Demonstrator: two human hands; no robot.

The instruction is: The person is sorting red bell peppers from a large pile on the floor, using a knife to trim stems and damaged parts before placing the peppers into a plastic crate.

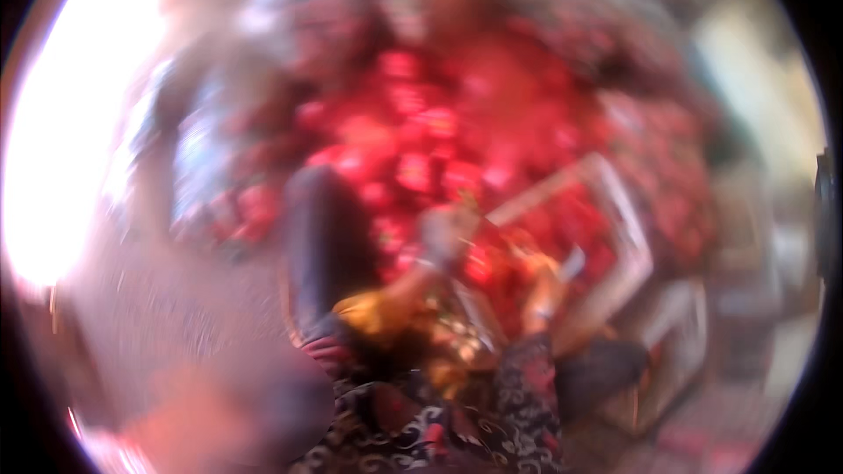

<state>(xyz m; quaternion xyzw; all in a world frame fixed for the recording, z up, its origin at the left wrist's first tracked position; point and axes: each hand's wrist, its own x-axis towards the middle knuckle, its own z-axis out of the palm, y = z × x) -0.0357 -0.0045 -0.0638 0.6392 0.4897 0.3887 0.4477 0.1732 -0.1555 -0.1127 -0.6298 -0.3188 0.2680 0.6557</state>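
Observation:
Motion blur smears the whole picture. My left hand [450, 233], pale grey as if gloved, is over the near edge of a large heap of glossy red peppers [421, 123]; its fingers are too smeared to read. To its right, my right hand [543, 285] is closed, with a short, pale knife blade [572, 263] sticking out of it. That hand is above a wooden crate [628, 219] with red pieces inside. Between my forearms, small pale yellowish bits [461, 338] lie close to my lap.
My bent dark-clothed knee [325, 228] stands left of the heap. Another crate [676, 333] sits at the lower right. Filled sacks [659, 167] are behind at the right, and a pale bag [206, 158] with red produce is at the left. Blurred shapes at the lower left look like another person.

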